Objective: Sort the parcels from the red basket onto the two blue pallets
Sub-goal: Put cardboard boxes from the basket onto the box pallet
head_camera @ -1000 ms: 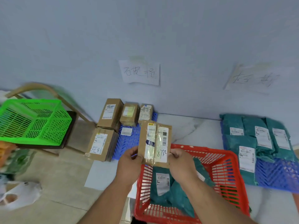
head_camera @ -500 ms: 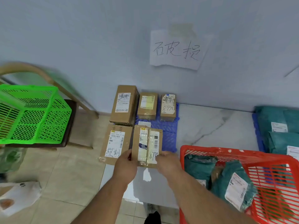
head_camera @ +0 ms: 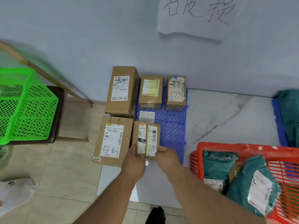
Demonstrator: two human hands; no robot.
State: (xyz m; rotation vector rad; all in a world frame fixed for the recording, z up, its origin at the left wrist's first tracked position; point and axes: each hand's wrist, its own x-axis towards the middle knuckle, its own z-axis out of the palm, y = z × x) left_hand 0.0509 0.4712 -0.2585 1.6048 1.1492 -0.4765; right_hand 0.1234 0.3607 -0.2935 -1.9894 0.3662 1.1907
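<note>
Both hands hold a small brown cardboard parcel [head_camera: 146, 139] with a white label marked 8732, low over the front of the left blue pallet [head_camera: 174, 126]. My left hand [head_camera: 133, 162] grips its lower left corner, my right hand [head_camera: 166, 156] its lower right. Several brown boxes lie on that pallet: a tall one [head_camera: 121, 91], two small ones [head_camera: 150, 92] [head_camera: 176, 92] at the back, and a large one [head_camera: 113, 140] at the front left. The red basket [head_camera: 226, 147] at the right holds teal bag parcels [head_camera: 252, 185].
The second blue pallet [head_camera: 279, 120] with a teal bag is at the right edge. A green basket [head_camera: 24, 107] rests on a wooden chair at the left. A handwritten paper sign [head_camera: 197, 15] hangs on the wall. A loose label [head_camera: 146, 116] lies on the left pallet.
My hands carried the 8732 parcel out of the red basket leftward and down to the left pallet. The view swung left and closer to the pallet.
</note>
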